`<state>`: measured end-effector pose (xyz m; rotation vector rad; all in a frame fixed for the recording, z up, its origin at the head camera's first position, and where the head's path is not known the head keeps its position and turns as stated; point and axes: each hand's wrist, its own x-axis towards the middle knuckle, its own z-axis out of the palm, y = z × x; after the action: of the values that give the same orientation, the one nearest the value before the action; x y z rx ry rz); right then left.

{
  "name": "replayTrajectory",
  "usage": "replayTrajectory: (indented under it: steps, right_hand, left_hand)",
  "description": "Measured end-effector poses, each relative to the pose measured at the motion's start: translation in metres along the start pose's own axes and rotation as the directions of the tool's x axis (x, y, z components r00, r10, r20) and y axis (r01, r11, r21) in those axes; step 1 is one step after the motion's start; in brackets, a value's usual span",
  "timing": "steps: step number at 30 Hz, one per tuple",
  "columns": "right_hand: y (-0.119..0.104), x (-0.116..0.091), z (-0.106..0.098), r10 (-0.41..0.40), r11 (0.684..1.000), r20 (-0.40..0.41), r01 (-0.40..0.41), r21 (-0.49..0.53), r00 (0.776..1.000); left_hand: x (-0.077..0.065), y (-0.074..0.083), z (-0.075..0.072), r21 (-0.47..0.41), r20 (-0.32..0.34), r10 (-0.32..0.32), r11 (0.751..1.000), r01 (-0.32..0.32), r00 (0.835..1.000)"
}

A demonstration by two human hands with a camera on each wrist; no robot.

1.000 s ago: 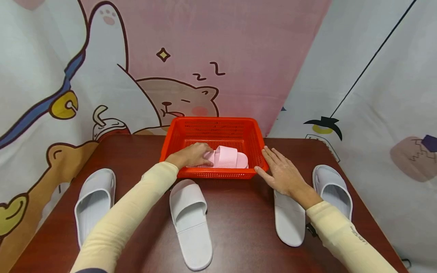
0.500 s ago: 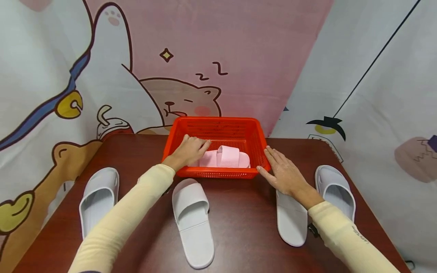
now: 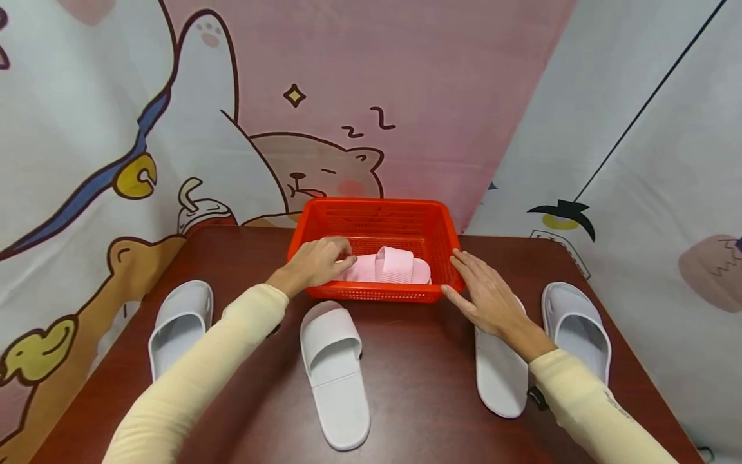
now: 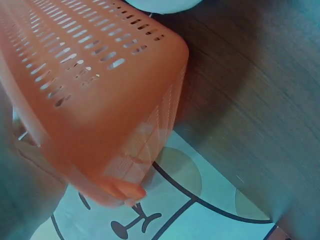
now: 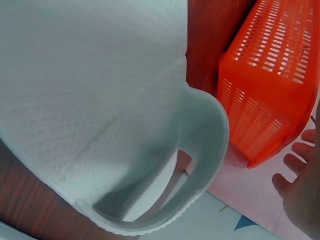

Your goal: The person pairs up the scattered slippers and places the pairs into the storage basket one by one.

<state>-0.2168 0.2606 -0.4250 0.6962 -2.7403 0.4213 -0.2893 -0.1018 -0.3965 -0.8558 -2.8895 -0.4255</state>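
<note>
A red plastic basket (image 3: 379,293) with slotted walls stands at the back of a dark brown table (image 3: 417,386). Inside the basket lies a pink slipper (image 3: 395,265), its strap up. A person in cream sleeves reaches toward it with both arms. The left hand (image 3: 319,261) is over the basket's left side, at the slipper's near end; its thumb and forefinger show a small gap, but I cannot tell whether this grip pinches the slipper. The right hand (image 3: 484,293) is at the basket's right side, its grip spread, fingers straight and thumb apart; contact with the rim is unclear. In front of the basket lie two white slippers, one toward its left (image 3: 342,393), one toward its right (image 3: 501,377), partly beneath the right forearm. Pale grey slippers lie well left (image 3: 182,325) and right (image 3: 576,332) of the basket. Behind the basket hangs a cartoon-printed cloth (image 3: 417,96).
</note>
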Motion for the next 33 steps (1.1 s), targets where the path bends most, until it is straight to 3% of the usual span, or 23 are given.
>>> replayTrajectory:
  steps: [8, 17, 20, 23, 25, 28, 30, 33]
  right_hand:
    - [-0.007, -0.01, -0.004, -0.066, 0.998, 0.002, 0.066, -0.008, 0.998]
    - [-0.021, -0.019, -0.005, -0.179, 0.984, -0.039, 0.18, 0.007, 0.983]
    - [-0.026, -0.022, -0.007, -0.287, 0.958, -0.097, 0.287, -0.01, 0.953]
    - [-0.03, -0.026, -0.01, -0.428, 0.902, -0.188, 0.431, -0.026, 0.884]
    - [-0.033, -0.028, -0.012, -0.515, 0.851, -0.251, 0.524, -0.036, 0.819]
    - [-0.036, -0.031, -0.015, -0.596, 0.788, -0.3, 0.614, -0.039, 0.745]
    - [-0.037, -0.033, -0.015, -0.618, 0.767, -0.304, 0.641, -0.033, 0.725]
    - [-0.034, -0.039, -0.014, -0.616, 0.77, -0.279, 0.638, -0.013, 0.737]
  left_hand:
    - [-0.017, 0.004, -0.007, 0.061, 0.062, 0.024, 0.998, -0.028, 0.998]
    - [-0.041, 0.007, -0.011, 0.063, 0.008, 0.111, 0.992, -0.111, 0.994]
    - [-0.048, 0.009, -0.014, 0.022, 0.0, 0.124, 0.992, -0.124, 0.992]
    - [-0.054, 0.01, -0.017, 0.027, -0.035, 0.178, 0.984, -0.177, 0.983]
    - [-0.057, 0.01, -0.019, 0.073, -0.072, 0.267, 0.962, -0.262, 0.961]
    - [-0.064, 0.008, -0.019, 0.168, -0.134, 0.438, 0.894, -0.415, 0.889]
    - [-0.07, 0.007, -0.018, 0.199, -0.167, 0.533, 0.842, -0.501, 0.83]
    - [-0.081, 0.008, -0.014, 0.202, -0.196, 0.633, 0.773, -0.601, 0.749]
